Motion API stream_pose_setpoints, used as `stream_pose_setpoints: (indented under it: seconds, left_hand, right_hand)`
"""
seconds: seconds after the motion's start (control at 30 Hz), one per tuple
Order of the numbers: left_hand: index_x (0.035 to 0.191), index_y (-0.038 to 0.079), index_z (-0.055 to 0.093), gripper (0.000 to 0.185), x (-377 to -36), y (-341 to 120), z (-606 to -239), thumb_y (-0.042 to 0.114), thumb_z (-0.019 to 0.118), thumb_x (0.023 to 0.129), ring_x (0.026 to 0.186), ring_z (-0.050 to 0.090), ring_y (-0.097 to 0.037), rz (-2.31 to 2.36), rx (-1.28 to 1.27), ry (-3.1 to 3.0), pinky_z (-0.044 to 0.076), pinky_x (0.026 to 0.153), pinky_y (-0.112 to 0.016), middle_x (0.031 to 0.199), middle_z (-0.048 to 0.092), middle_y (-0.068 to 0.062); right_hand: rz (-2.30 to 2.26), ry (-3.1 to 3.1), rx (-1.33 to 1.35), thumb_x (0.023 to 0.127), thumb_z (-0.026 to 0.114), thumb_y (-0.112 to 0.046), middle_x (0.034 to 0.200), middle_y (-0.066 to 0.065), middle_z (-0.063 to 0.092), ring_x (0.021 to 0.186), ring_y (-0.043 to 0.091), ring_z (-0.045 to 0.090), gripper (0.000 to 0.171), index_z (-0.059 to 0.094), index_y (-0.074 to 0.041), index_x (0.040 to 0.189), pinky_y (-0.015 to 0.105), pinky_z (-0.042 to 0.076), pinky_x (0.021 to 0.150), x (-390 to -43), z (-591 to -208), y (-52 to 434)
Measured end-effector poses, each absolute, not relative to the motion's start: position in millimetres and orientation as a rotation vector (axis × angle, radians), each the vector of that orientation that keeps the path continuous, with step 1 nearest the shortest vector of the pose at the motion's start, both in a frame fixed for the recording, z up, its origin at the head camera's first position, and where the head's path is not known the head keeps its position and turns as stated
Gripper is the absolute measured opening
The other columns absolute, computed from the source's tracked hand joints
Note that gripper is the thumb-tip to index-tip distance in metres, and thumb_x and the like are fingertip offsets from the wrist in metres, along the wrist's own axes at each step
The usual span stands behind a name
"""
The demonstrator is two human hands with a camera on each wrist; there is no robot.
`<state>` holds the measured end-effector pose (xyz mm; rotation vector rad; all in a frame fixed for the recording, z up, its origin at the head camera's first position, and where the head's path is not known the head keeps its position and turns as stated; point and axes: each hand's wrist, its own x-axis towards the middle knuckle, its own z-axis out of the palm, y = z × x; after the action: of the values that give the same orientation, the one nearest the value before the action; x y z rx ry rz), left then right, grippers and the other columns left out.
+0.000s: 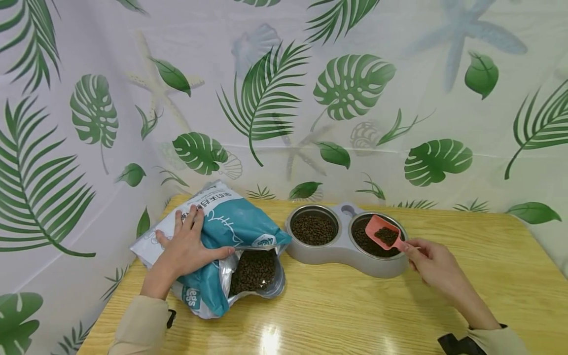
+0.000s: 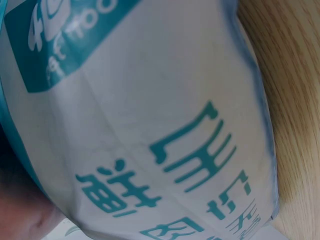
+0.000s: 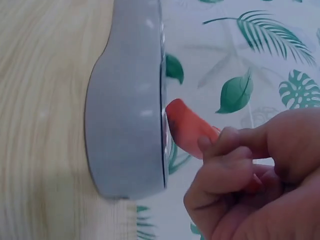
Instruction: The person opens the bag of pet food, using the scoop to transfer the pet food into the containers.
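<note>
Scoop [image 3: 187, 131] handle hidden by fingers [image 3: 227, 165]

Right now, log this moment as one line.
left hand pressing food bag | right hand holding pink scoop with kibble over right bowl | both bowls filled

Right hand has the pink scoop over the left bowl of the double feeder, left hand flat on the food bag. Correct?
Not quite. The head view shows the right hand holding the pink scoop over the right bowl of the feeder, not the left. The left hand does rest on the food bag.
</note>
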<state>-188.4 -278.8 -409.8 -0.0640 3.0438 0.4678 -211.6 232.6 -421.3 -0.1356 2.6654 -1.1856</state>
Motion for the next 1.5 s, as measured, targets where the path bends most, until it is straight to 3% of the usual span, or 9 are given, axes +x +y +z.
stream_pose_setpoints:
  seconds: [0.2, 0.4, 0.6, 0.87, 1.0, 1.17, 1.5]
  left_hand:
    - [0.164, -0.001, 0.008, 0.133, -189.2, -278.6, -411.0, 0.085, 0.061, 0.078, 0.156, -0.005, -0.054, 0.46, -0.063, 3.036, -0.003, 0.1, -0.093, 0.172, 0.004, -0.023]
    - [0.164, -0.001, 0.008, 0.133, -189.9, -278.8, -411.4, 0.085, 0.062, 0.077, 0.156, -0.006, -0.054, 0.475, -0.059, 3.038, -0.003, 0.1, -0.093, 0.172, 0.004, -0.023]
    - [0.164, 0.0, 0.007, 0.134, -189.6, -278.6, -413.0, 0.086, 0.061, 0.077, 0.156, -0.007, -0.053, 0.474, -0.061, 3.034, -0.004, 0.101, -0.092, 0.173, 0.003, -0.022]
    - [0.164, 0.0, 0.008, 0.132, -188.9, -278.5, -412.3, 0.084, 0.062, 0.078, 0.156, -0.007, -0.053, 0.478, -0.062, 3.04, -0.003, 0.101, -0.092, 0.172, 0.004, -0.022]
    - [0.165, 0.001, 0.008, 0.132, -189.4, -278.2, -412.0, 0.085, 0.061, 0.077, 0.157, -0.007, -0.052, 0.472, -0.063, 3.04, -0.003, 0.102, -0.092, 0.173, 0.004, -0.021]
    - [0.164, 0.001, 0.007, 0.133, -189.3, -278.8, -412.5, 0.085, 0.061, 0.077, 0.156, -0.007, -0.052, 0.474, -0.066, 3.035, -0.003, 0.101, -0.092, 0.173, 0.004, -0.021]
    - [0.164, 0.0, 0.008, 0.132, -188.8, -278.9, -410.3, 0.084, 0.062, 0.078, 0.156, -0.007, -0.053, 0.473, -0.066, 3.043, -0.003, 0.101, -0.093, 0.172, 0.004, -0.022]
  right_hand:
    - [-0.881, 2.981, -0.177, 0.111, 0.042, -0.037, 0.073, 0.007, 0.065, 0.054, 0.016, 0.045, 0.053, 0.06, 0.009, 0.132, 0.032, 0.033, 0.053, -214.4, -433.5, 243.2]
    - [-0.775, 3.212, -0.377, 0.105, 0.058, -0.015, 0.061, 0.003, 0.056, 0.052, 0.014, 0.038, 0.03, 0.067, 0.011, 0.117, 0.03, 0.029, 0.052, -214.3, -442.5, 233.2]
    - [-0.755, 3.265, -0.458, 0.102, 0.062, -0.011, 0.071, 0.01, 0.065, 0.057, 0.017, 0.043, 0.021, 0.07, 0.006, 0.11, 0.032, 0.032, 0.053, -212.5, -447.3, 224.7]
    - [-0.65, 3.431, -0.379, 0.098, 0.066, -0.008, 0.077, 0.022, 0.061, 0.053, 0.021, 0.041, 0.021, 0.069, 0.004, 0.115, 0.032, 0.029, 0.046, -205.7, -446.2, 226.3]
    - [-0.804, 3.288, -0.378, 0.105, 0.057, -0.013, 0.074, 0.015, 0.061, 0.054, 0.016, 0.04, 0.025, 0.066, 0.006, 0.119, 0.029, 0.03, 0.049, -205.5, -440.5, 225.2]
    - [-1.274, 2.656, -0.325, 0.113, 0.039, -0.032, 0.075, 0.005, 0.055, 0.05, 0.009, 0.035, 0.043, 0.056, 0.005, 0.124, 0.028, 0.033, 0.046, -200.4, -426.4, 215.1]
    - [-1.499, 1.872, -0.521, 0.113, 0.036, -0.035, 0.067, -0.002, 0.045, 0.046, 0.006, 0.03, 0.041, 0.05, 0.002, 0.105, 0.024, 0.026, 0.041, -172.3, -421.6, 160.7]
